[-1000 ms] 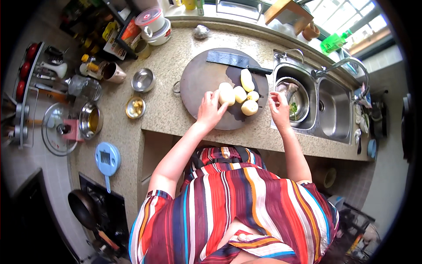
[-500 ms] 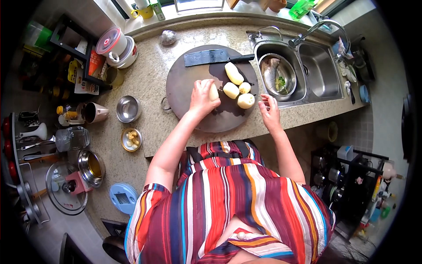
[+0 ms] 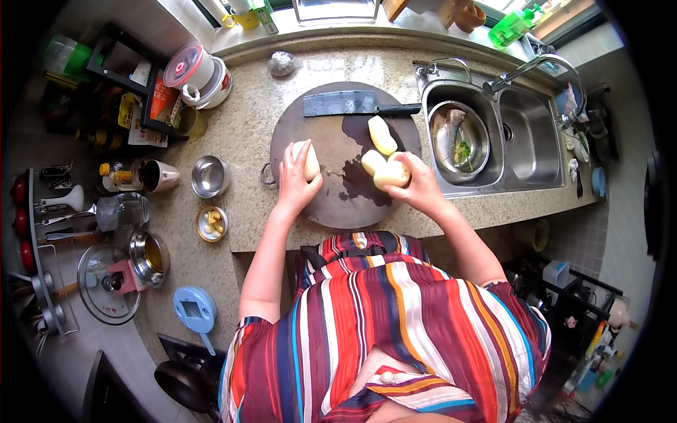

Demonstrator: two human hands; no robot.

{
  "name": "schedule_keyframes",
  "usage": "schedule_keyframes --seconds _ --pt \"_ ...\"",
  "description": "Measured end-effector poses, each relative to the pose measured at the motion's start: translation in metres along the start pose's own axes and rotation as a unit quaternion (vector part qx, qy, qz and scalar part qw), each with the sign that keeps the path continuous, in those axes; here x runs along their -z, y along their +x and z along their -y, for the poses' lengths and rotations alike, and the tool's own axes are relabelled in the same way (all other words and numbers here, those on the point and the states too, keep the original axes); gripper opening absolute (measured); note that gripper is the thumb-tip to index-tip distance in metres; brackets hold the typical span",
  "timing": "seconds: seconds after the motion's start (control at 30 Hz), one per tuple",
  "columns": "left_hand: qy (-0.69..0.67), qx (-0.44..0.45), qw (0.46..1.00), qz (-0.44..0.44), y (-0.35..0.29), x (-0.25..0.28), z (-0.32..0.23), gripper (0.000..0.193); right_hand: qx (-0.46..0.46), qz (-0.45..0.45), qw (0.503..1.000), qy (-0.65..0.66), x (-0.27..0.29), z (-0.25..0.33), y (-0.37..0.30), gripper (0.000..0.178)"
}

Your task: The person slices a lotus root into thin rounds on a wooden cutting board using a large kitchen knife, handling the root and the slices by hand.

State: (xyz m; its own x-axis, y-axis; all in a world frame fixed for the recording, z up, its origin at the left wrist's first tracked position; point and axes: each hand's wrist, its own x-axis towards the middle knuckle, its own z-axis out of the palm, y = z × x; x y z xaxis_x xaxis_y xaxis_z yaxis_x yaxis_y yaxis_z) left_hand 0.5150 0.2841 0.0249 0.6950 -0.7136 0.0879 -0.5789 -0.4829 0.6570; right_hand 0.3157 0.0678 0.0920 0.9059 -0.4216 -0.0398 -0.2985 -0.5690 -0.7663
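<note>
A round, dark wooden chopping board [image 3: 328, 134] lies on the counter, with wet patches on its right half. At its left side my left hand [image 3: 296, 178] is closed around a peeled pale-yellow potato [image 3: 311, 163]. On the right, my right hand [image 3: 420, 185] grips another peeled potato [image 3: 388, 176], its fingers along the far side. Beside that one sits a smaller potato [image 3: 371, 161], and farther back lies a long potato [image 3: 382, 135]. A cleaver [image 3: 340, 103] rests across the far part of the board, black handle pointing right.
Right of the board is a double sink [image 3: 529, 134]; a metal bowl [image 3: 480, 159] in its left basin holds a fish and greens. To the left stand an empty steel bowl [image 3: 209, 176] and a small dish [image 3: 204, 236] of ginger-like pieces. A wrapped bundle [image 3: 281, 63] lies behind.
My left hand has carried its potato leftward across the board. My right hand, open near the sink before, has come onto the board and closed on a potato. The view has shifted slightly.
</note>
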Motion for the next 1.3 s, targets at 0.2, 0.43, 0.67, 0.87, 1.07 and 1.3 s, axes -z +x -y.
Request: schedule_keyframes --seconds 0.2,0.43,0.67,0.87,1.07,1.3 --pt "0.028 0.035 0.998 -0.044 -0.002 -0.011 -0.005 0.081 0.052 -0.011 0.998 -0.013 -0.035 0.005 0.104 0.058" --pt "-0.009 0.022 0.998 -0.065 -0.009 -0.013 -0.001 0.076 0.065 -0.011 0.954 -0.291 -0.061 0.007 0.151 0.059" --pt "0.151 -0.055 0.982 -0.094 0.023 -0.004 -0.034 0.069 0.056 -0.04 0.97 -0.233 -0.047 -0.023 0.146 0.041" --pt "0.155 -0.11 0.982 -0.017 0.086 -0.023 -0.062 0.064 0.039 -0.124 0.974 -0.186 -0.01 -0.075 0.147 0.034" --pt "0.178 -0.105 0.978 0.026 0.103 -0.039 -0.053 0.063 0.089 0.001 0.978 -0.187 0.018 -0.096 0.136 0.048" --pt "0.161 -0.121 0.978 0.044 0.114 -0.04 -0.051 0.063 0.141 0.026 0.964 -0.223 0.029 -0.11 0.149 0.033"
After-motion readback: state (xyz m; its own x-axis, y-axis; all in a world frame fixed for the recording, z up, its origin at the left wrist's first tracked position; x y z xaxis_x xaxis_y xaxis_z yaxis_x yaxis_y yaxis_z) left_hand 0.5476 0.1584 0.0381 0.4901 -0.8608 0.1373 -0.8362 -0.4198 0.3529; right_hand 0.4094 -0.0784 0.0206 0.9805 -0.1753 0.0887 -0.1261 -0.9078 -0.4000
